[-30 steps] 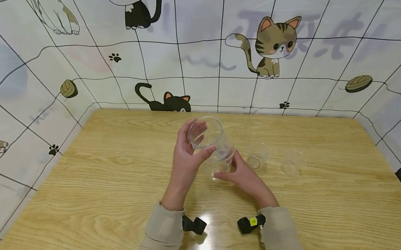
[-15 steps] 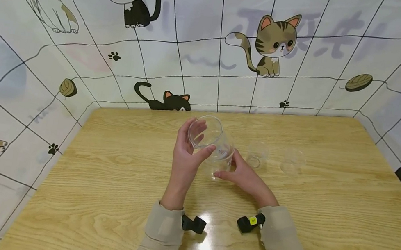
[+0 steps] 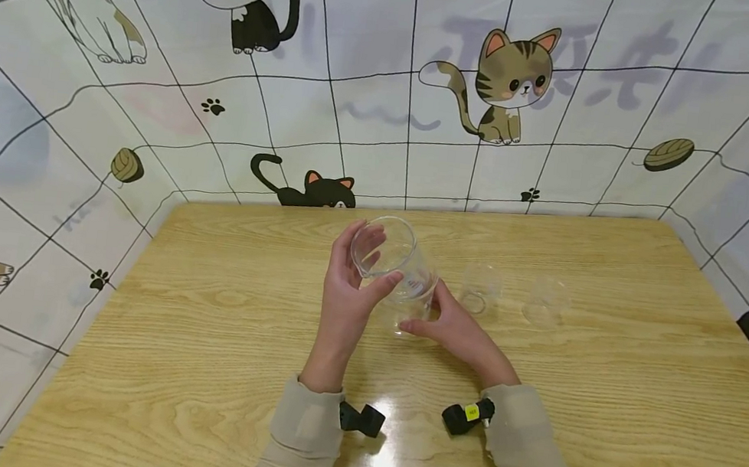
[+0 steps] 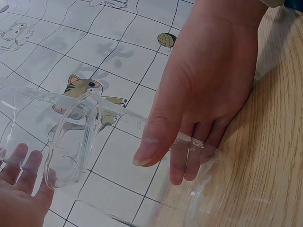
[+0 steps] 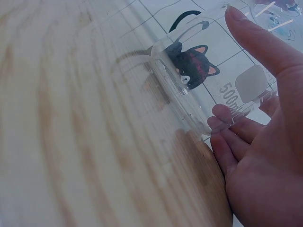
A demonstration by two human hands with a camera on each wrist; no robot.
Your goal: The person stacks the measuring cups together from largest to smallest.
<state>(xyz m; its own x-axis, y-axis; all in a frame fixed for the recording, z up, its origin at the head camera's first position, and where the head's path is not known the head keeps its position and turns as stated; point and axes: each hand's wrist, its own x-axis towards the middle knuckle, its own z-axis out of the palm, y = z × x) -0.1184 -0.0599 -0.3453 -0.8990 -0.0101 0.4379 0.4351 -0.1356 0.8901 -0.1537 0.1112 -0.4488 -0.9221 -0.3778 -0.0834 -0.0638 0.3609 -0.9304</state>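
A clear glass beaker point(image 3: 418, 265) is held tilted over the table, its spouted mouth facing up and left. My left hand point(image 3: 350, 288) grips it near the mouth, thumb on the near side and fingers behind. My right hand point(image 3: 463, 332) holds the lower glass between thumb and fingers; the right wrist view shows a 500 ml mark point(image 5: 229, 96) there. A thick glass ring point(image 4: 87, 137) shows between the hands in the left wrist view. Whether this is a second beaker with the first inside its mouth, I cannot tell.
Two more clear glass vessels, one point(image 3: 481, 288) just beyond my right hand and another point(image 3: 547, 303) farther right, stand on the wooden table point(image 3: 220, 308). A cat-patterned sheet point(image 3: 368, 109) rises behind the table and at both sides.
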